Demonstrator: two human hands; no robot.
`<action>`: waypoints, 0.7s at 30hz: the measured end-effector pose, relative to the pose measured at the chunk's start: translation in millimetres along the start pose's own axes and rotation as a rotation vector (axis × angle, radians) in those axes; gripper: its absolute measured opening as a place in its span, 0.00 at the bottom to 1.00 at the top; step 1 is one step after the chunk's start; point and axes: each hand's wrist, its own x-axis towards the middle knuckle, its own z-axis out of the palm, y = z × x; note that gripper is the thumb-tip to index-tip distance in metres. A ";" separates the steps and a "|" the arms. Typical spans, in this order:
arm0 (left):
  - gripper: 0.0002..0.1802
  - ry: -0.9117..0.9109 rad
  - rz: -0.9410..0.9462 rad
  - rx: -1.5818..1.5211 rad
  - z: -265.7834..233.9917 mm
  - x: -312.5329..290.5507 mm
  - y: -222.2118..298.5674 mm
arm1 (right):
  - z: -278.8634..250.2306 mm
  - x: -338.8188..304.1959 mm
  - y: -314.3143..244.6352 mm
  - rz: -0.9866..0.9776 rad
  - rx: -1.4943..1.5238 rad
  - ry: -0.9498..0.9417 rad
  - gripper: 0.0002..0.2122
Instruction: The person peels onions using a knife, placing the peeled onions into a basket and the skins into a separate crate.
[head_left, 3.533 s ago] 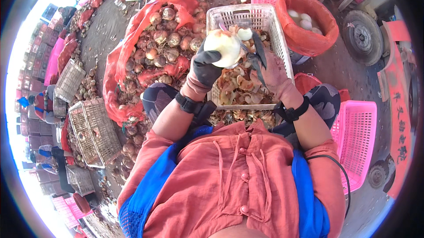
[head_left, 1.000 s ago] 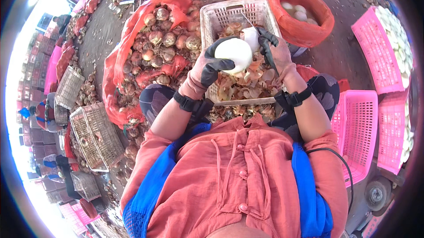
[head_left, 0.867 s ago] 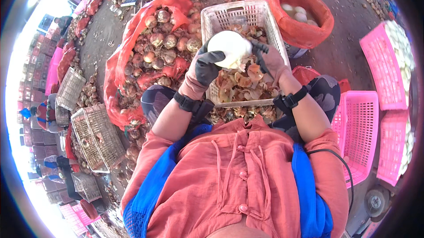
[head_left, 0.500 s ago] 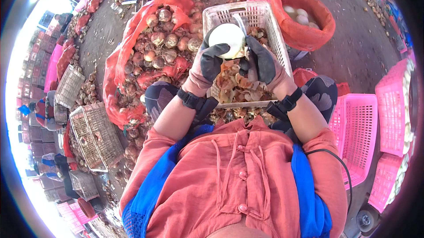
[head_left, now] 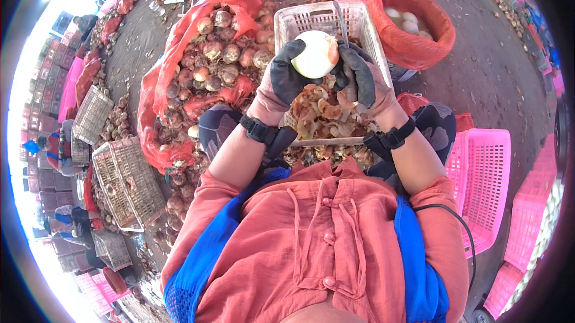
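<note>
My left hand (head_left: 284,74), in a dark glove, is closed around a large, mostly peeled white onion (head_left: 312,56). A strip of brown skin stays on the onion's right side. My right hand (head_left: 360,78), gloved too, grips a knife (head_left: 341,18) with its blade pointing up and away, and its fingers are close to that strip. Both hands are above a pale plastic crate (head_left: 306,17). Loose brown onion skins (head_left: 320,116) lie in the crate below them.
A red mesh sack (head_left: 157,92) spills unpeeled onions (head_left: 230,54) at left. Beyond the crate at right, a red-mesh-lined bucket (head_left: 383,26) holds peeled onions. Pink crates (head_left: 488,185) stand at right, and a worn crate (head_left: 129,182) at left. Other people work at far left.
The onion has turned in my left hand, bringing the brown strip to its upper right. The knife has swung from over the onion to upright beside it.
</note>
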 end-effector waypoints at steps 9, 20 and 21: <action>0.26 0.072 0.182 0.037 -10.4 9.4 2.8 | 15.7 -13.2 0.3 -0.449 -0.944 0.024 0.30; 0.30 0.156 0.110 0.103 -13.2 6.1 -2.5 | -8.8 4.0 15.4 -0.754 -1.078 0.102 0.26; 0.30 0.157 0.109 0.103 -13.8 5.3 0.9 | -12.6 3.0 14.3 -0.465 -0.714 0.103 0.23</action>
